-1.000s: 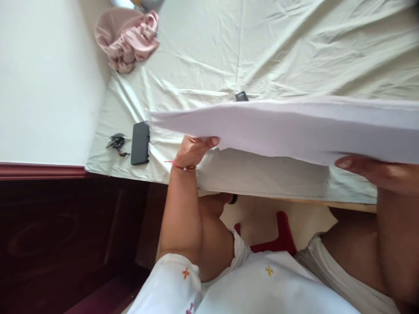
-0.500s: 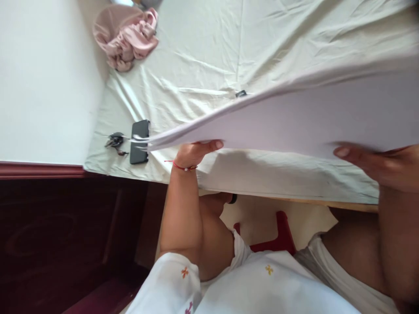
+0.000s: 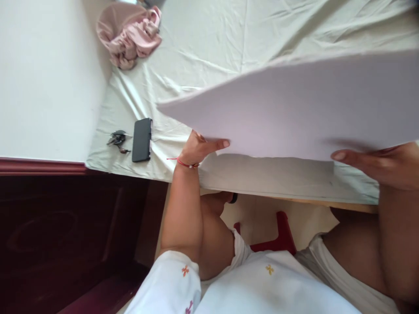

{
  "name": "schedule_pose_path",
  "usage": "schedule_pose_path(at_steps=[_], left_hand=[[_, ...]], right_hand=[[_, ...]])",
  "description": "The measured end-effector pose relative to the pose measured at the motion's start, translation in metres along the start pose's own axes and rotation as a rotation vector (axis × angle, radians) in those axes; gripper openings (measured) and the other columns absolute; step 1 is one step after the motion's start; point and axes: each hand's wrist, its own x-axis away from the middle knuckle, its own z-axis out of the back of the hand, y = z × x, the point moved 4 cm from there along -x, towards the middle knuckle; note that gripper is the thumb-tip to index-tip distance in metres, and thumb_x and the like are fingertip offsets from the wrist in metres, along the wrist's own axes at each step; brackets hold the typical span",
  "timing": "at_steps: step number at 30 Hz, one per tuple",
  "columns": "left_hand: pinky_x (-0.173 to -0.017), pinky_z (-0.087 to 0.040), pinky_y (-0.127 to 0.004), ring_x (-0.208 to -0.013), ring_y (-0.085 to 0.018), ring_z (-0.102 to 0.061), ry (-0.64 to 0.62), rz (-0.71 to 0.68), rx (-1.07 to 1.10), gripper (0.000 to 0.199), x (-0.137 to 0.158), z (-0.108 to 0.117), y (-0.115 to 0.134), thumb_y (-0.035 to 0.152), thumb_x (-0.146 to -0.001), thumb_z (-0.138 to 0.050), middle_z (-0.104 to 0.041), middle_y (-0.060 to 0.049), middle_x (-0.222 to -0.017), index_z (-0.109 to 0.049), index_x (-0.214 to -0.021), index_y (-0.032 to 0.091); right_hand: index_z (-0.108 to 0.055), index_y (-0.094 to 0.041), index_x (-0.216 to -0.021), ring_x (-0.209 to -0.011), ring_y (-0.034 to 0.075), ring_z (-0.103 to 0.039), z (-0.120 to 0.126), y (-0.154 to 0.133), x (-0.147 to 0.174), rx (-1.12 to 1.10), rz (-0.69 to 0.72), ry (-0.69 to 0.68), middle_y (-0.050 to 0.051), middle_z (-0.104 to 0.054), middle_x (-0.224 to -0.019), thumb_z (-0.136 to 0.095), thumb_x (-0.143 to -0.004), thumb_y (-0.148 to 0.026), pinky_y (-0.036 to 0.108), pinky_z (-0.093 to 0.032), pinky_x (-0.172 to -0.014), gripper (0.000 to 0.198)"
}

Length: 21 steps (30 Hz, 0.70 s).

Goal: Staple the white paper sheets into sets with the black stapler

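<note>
A large white sheet of paper [image 3: 281,109] is held up, tilted, above the cloth-covered surface. Whether it is one sheet or a stack I cannot tell. My left hand [image 3: 203,148], with a red string bracelet at the wrist, grips the near edge at the left; the thumb lies on top and most fingers are hidden beneath. At the right, my right hand [image 3: 382,165] pinches the same near edge with its thumb on the paper. Both hands are closed on it. The far edge bows upward, and the left corner hangs free over the cloth.
A black phone [image 3: 142,139] lies left of the paper, beside a dark bunched object [image 3: 118,138], perhaps keys. Pink fabric [image 3: 131,35] sits crumpled by the white wall [image 3: 46,78]. Pale green cloth [image 3: 203,48] covers the surface. Below its edge stands a red stool [image 3: 283,235].
The paper's left end has risen and swung away from the phone, uncovering it. Its face now shows more broadly and hides the small dark item beyond. Both hands keep their grip.
</note>
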Motion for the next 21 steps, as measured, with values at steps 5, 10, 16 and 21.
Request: schedule_pose_path(at_steps=[5, 10, 16, 21], left_hand=[[-0.098, -0.062, -0.044, -0.102, -0.027, -0.073, -0.064, 0.045, -0.021, 0.048, 0.0, -0.001, -0.005, 0.025, -0.056, -0.098, -0.077, -0.006, -0.101, -0.077, -0.1, 0.02], [-0.101, -0.06, -0.045, -0.108, -0.028, -0.071, -0.066, 0.053, -0.072, 0.046, -0.001, -0.004, -0.005, 0.031, -0.06, -0.097, -0.078, -0.007, -0.105, -0.076, -0.1, 0.018], [-0.113, -0.054, -0.039, -0.123, -0.024, -0.069, -0.101, 0.014, -0.015, 0.042, -0.003, -0.012, -0.003, 0.036, -0.079, -0.086, -0.076, -0.007, -0.124, -0.074, -0.117, 0.022], [-0.105, -0.061, -0.039, -0.121, -0.027, -0.071, -0.177, 0.088, 0.088, 0.047, 0.0, -0.017, -0.001, 0.043, -0.078, -0.087, -0.076, -0.008, -0.125, -0.076, -0.119, 0.023]], right_hand=[[-0.075, -0.024, -0.096, -0.111, 0.028, -0.07, -0.002, -0.003, -0.001, -0.042, 0.083, 0.031, 0.005, -0.077, -0.112, -0.094, -0.062, -0.04, 0.049, -0.057, -0.102, 0.043], [-0.074, -0.024, -0.09, -0.1, 0.024, -0.072, -0.003, 0.008, -0.004, -0.017, 0.141, -0.019, 0.002, -0.078, -0.103, -0.094, -0.062, -0.036, 0.047, -0.058, -0.1, 0.036], [-0.076, -0.023, -0.106, -0.117, 0.023, -0.07, -0.001, 0.01, -0.004, -0.059, 0.046, 0.037, 0.004, -0.077, -0.119, -0.093, -0.066, -0.03, 0.043, -0.054, -0.109, 0.044], [-0.081, -0.023, -0.098, -0.106, 0.024, -0.073, 0.003, 0.012, -0.006, -0.162, -0.123, -0.044, 0.007, -0.078, -0.116, -0.094, -0.066, -0.035, 0.041, -0.064, -0.093, 0.036]])
